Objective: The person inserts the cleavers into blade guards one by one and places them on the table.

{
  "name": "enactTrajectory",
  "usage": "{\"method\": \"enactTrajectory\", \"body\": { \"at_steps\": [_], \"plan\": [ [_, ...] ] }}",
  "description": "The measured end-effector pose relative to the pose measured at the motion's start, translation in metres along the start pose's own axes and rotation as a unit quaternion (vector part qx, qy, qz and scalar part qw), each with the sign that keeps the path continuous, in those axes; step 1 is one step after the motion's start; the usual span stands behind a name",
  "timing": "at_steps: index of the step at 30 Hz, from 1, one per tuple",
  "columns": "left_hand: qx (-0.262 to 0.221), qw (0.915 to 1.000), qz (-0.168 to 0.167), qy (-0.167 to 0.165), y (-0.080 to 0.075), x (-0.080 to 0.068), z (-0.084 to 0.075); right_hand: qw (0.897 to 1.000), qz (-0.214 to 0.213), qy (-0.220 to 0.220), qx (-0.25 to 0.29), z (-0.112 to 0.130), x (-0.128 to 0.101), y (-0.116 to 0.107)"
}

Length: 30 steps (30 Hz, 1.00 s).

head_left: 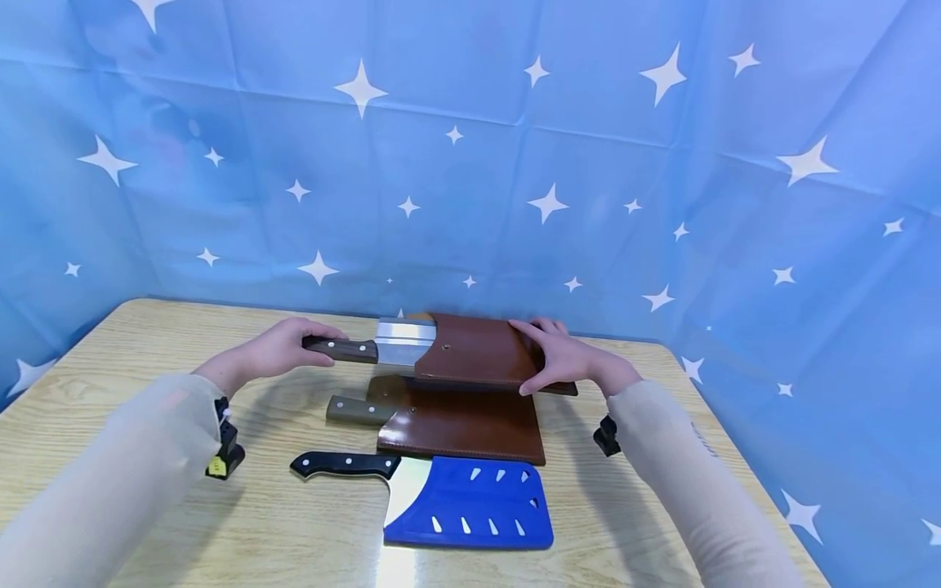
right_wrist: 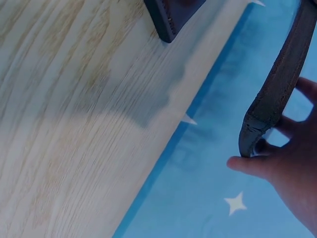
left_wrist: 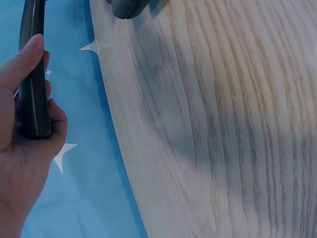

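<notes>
My left hand (head_left: 275, 353) grips the dark wooden handle (head_left: 351, 350) of a cleaver (head_left: 404, 340). Part of its shiny blade shows; the rest is hidden inside a brown leather sheath (head_left: 474, 351). At the sheath's far right end, my right hand (head_left: 569, 357) holds it with thumb and fingers spread across its edges. Cleaver and sheath are raised off the table at its back edge. In the left wrist view, fingers and thumb wrap the handle (left_wrist: 34, 99). The right wrist view shows the sheath's narrow edge (right_wrist: 275, 94) between thumb and fingers.
Just below lies a second cleaver (head_left: 360, 410) in a brown leather sheath (head_left: 470, 429). Nearer the front, a black-handled cleaver (head_left: 349, 464) sits in a blue slotted cover (head_left: 478, 502). All are on a wood-grain table (head_left: 294, 539), with a blue starred curtain (head_left: 470, 163) behind.
</notes>
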State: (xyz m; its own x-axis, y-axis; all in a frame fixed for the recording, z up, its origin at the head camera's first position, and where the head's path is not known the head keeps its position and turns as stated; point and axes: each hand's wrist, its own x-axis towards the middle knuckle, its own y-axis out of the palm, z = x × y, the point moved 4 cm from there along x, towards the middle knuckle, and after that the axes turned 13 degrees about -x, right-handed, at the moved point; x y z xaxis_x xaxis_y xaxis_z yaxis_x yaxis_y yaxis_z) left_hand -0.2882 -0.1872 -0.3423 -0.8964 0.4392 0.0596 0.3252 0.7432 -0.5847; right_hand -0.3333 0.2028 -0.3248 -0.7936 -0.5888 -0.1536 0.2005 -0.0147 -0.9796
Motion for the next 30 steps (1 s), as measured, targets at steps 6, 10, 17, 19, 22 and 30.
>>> {"method": "enactTrajectory", "body": {
  "at_steps": [6,10,17,19,22,30],
  "plan": [
    [-0.013,0.9994,-0.029,-0.009,0.002,0.002,-0.001,1.000,0.005,0.001,-0.004,0.006,0.005,0.001],
    [-0.017,0.9990,-0.040,0.005,0.006,0.005,-0.003,1.000,0.007,-0.006,-0.004,0.011,0.007,0.001],
    [-0.037,0.9981,-0.046,-0.014,0.009,0.010,-0.006,1.000,0.010,-0.010,0.004,0.017,0.011,-0.001],
    [-0.037,0.9981,-0.045,-0.021,0.010,0.011,-0.008,1.000,0.009,-0.012,0.002,0.018,0.013,-0.002],
    [-0.040,0.9981,-0.041,-0.023,0.011,0.013,-0.012,1.000,0.009,-0.014,-0.004,0.020,0.015,-0.002],
    [-0.049,0.9979,-0.039,-0.017,0.014,0.018,-0.016,1.000,0.003,-0.016,-0.014,0.025,0.018,-0.006]
  ]
}}
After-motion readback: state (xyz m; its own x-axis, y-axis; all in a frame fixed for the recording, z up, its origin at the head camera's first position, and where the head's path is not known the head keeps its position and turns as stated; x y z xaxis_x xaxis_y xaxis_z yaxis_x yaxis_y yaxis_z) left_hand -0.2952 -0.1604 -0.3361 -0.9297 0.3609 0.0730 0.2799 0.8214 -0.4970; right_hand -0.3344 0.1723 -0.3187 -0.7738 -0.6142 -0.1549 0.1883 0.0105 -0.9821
